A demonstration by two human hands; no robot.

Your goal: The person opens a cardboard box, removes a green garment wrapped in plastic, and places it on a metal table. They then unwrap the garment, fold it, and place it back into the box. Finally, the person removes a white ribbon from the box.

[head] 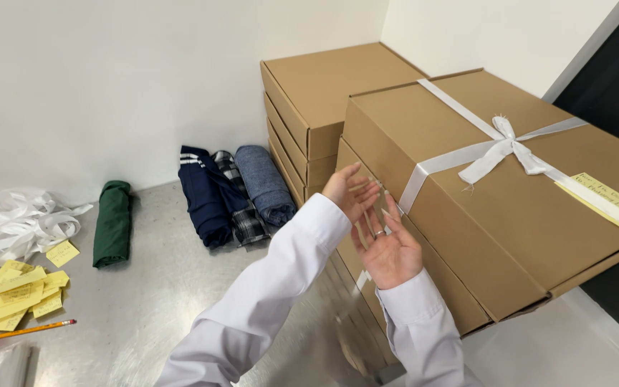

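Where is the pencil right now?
In the head view, the orange pencil lies at the far left on the metal table, just below the yellow paper notes.

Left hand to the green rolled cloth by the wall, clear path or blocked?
Probably yes. The left hand is open and empty beside the ribboned box, and the bare steel table lies between it and the green rolled cloth. Nothing stands in that stretch; the navy roll sits off to the side.

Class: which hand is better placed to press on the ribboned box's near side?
Probably the right hand: it lies open beside the ribboned box, near the white ribbon. The left hand is at its corner.
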